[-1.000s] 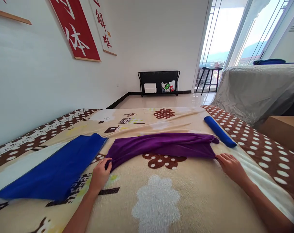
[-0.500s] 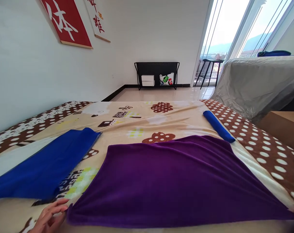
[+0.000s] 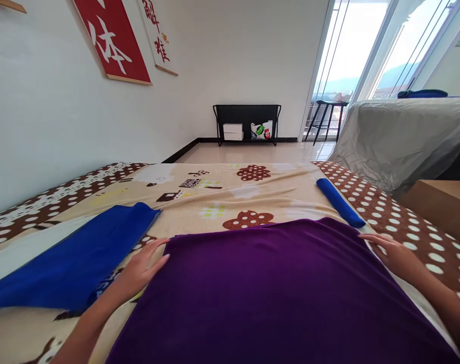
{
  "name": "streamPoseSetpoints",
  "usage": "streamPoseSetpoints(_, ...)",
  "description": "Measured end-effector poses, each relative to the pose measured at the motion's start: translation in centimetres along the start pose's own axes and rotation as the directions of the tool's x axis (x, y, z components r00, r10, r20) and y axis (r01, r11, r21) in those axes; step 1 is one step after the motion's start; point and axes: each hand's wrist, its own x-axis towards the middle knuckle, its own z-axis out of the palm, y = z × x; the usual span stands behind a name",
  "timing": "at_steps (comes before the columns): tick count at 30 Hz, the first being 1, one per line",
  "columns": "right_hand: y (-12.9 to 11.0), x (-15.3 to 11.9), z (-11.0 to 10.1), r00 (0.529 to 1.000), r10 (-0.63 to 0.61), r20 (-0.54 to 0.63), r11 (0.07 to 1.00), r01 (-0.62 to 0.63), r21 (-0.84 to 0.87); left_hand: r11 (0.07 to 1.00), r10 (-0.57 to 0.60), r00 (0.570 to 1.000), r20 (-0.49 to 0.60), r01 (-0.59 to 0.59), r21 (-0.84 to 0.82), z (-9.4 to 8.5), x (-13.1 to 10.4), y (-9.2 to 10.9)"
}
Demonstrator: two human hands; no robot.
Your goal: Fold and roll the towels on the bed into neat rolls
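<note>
A purple cloth [image 3: 260,288] lies spread over the patterned blanket [image 3: 286,187], its near part running out of the bottom of the view. At its far left corner is my left hand [image 3: 144,265], fingers apart, fingertips touching the cloth's edge. My right hand [image 3: 389,250] reaches to the far right corner, its fingers extended and apart at the edge. Left of the purple cloth lies a flat blue cloth [image 3: 89,253]. Beyond my right hand is a rolled blue cloth [image 3: 339,202].
Past the blanket stands a black rack [image 3: 247,119] with white boxes [image 3: 233,132] and a printed bag. On the right are a sheet-covered piece of furniture [image 3: 408,131], a cardboard box [image 3: 442,207] and a black stool [image 3: 328,114]. A wall runs along the left.
My left hand has moved from the near left corner to the far left corner. My right hand has come into clear view at the far right corner. The cloth's far edge looks smoother.
</note>
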Motion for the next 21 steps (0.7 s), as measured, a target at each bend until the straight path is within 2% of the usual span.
streamPoseSetpoints(3, -0.8, 5.9, 5.3, 0.994, -0.027, 0.106, 0.999, 0.025, 0.021, 0.997, 0.051, 0.997, 0.053, -0.054, 0.055, 3.4, 6.2, 2.8)
streamPoseSetpoints(5, -1.5, 8.4, 8.0, 0.988, -0.031, 0.15, 0.999, 0.026, 0.038, 0.996, 0.057, 0.994, 0.093, -0.063, 0.063, 4.6, 8.3, 3.4)
streamPoseSetpoints(7, -1.7, 9.9, 9.6, 0.98, -0.042, 0.196, 0.997, 0.029, 0.069, 0.996, 0.055, 0.988, 0.146, -0.065, 0.068, 4.7, 9.1, 3.3)
streamPoseSetpoints(9, -1.1, 10.6, 10.1, 0.97, -0.047, 0.24, 0.994, 0.022, 0.106, 0.996, 0.051, 0.977, 0.206, -0.065, 0.058, 4.0, 9.3, 2.8)
streamPoseSetpoints(13, 1.3, 11.5, 9.7, 0.96, -0.016, 0.28, 0.982, -0.037, 0.186, 0.998, 0.065, 0.956, 0.284, -0.066, -0.008, 2.2, 10.0, 2.3)
streamPoseSetpoints(19, 2.9, 11.5, 9.6, 0.975, 0.09, 0.202, 0.97, -0.132, 0.205, 0.986, 0.043, 0.944, 0.326, 0.013, -0.167, 0.5, 11.9, 2.2)
streamPoseSetpoints(21, 2.8, 11.4, 9.7, 0.977, 0.113, 0.182, 0.973, -0.146, 0.177, 0.974, -0.006, 0.958, 0.288, 0.071, -0.217, -0.2, 11.8, 1.8)
